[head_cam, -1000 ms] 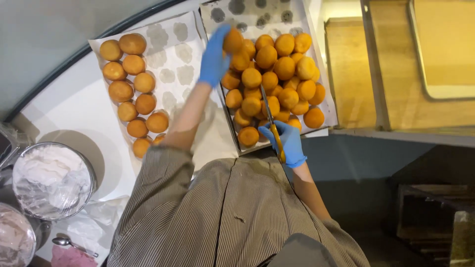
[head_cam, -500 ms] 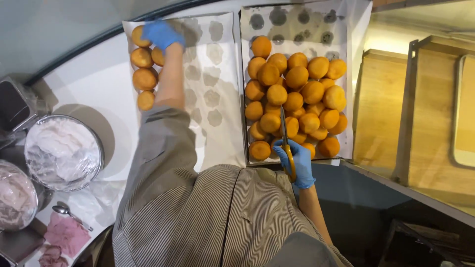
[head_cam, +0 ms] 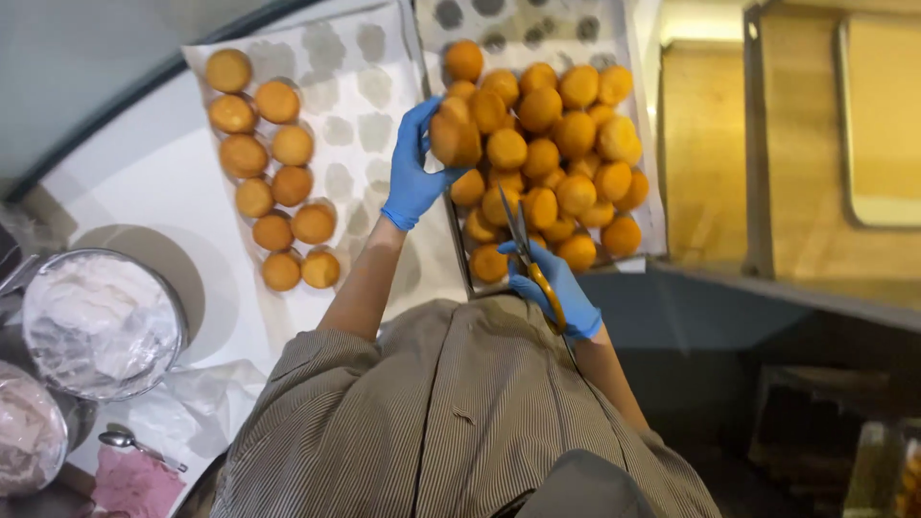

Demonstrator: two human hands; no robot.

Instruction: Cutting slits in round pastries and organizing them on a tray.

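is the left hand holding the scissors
No, the left hand grips a golden bun; the scissors are in the right hand.

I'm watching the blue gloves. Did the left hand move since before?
Yes. The left hand left the paper with the bun rows and crossed right to the heaped tray, gripping a bun.

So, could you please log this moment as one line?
left hand: holds bun | right hand: holds scissors | over tray

The bowl (head_cam: 24, 432) is cut off by the left edge. The scissors' handles (head_cam: 549, 293) are partly hidden by the right hand (head_cam: 561, 288).
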